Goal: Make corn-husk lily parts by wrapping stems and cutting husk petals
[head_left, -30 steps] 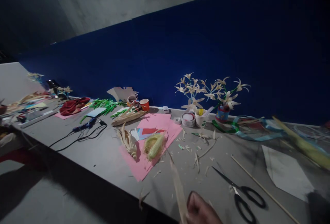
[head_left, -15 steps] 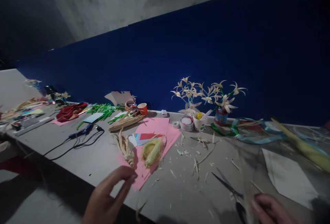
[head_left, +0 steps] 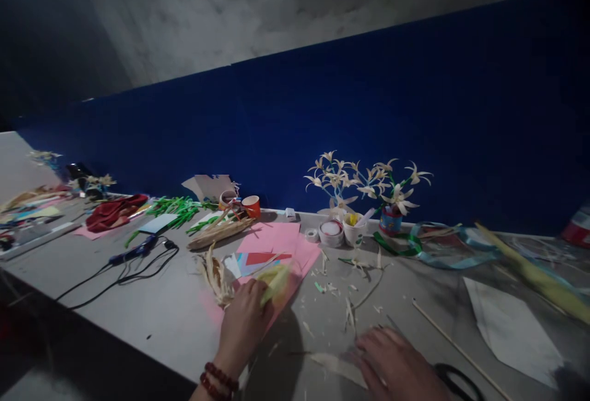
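My left hand [head_left: 246, 315], with a red bead bracelet [head_left: 219, 381] on the wrist, reaches over the pink paper. Its fingers are closed on a pale green corn husk [head_left: 276, 281], partly covering it. Just left of those fingers lies a dry, curled husk [head_left: 216, 278]. My right hand [head_left: 399, 367] is low over the table, slightly blurred, fingers stretched out. A pale husk strip [head_left: 338, 367] lies beside its fingertips, its right end hidden by the hand. Black scissor handles [head_left: 456, 382] show to the right of this hand, the blades mostly covered. A thin stick [head_left: 461, 349] lies beyond them.
Pink sheets [head_left: 281, 238] lie mid-table. Behind stand a white paper cup [head_left: 354, 232], a tape roll [head_left: 312, 235] and husk flowers in a small pot [head_left: 391, 222]. White paper [head_left: 511, 330] and ribbon [head_left: 442, 256] are right; black cables [head_left: 133, 275] and green stems [head_left: 175, 207] are left.
My left hand has moved forward and right onto the green husk. My right hand has moved left, over the scissors. The husk strip and stick now lie on the table. The view has shifted slightly.
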{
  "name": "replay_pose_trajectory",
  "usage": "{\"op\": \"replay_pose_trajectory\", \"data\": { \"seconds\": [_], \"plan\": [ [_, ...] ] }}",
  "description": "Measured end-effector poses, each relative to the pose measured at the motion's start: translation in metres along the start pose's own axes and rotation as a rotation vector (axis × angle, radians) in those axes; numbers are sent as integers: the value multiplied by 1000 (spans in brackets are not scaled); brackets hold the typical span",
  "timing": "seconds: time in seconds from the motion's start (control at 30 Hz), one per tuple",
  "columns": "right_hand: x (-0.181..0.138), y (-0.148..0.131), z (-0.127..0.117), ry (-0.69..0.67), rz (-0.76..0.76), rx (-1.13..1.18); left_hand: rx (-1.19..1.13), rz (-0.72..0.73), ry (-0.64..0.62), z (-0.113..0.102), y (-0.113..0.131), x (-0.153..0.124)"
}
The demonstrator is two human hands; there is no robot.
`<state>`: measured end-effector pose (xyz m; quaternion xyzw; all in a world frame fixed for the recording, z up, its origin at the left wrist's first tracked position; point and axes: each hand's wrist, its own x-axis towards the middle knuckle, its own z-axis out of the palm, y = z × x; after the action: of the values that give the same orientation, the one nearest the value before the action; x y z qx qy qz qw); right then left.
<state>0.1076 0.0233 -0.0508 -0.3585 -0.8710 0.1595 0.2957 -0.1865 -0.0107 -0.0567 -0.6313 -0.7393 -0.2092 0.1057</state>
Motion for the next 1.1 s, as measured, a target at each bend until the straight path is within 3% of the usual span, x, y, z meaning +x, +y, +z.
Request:
{"op": "replay_pose_trajectory", "data": {
  "seconds": [0.2,0.33,0.53,0.8,0.93,1.1],
  "plan": [
    [83,-23,36,-56,309,682,-67,106,203,-17,12,-28],
    [113,-34,58,-13,396,957,-87,186,349,-26,20,-37],
    [115,-47,52,95,352,1039,-120,146,375,-29,16,-39],
    [100,-62,30,94,212,1037,-340,40,298,-36,12,-37],
    [94,-62,31,130,235,1118,-423,92,306,-45,11,-35],
    [95,-62,32,156,288,1217,-447,140,185,-55,7,-31]
  ]
}}
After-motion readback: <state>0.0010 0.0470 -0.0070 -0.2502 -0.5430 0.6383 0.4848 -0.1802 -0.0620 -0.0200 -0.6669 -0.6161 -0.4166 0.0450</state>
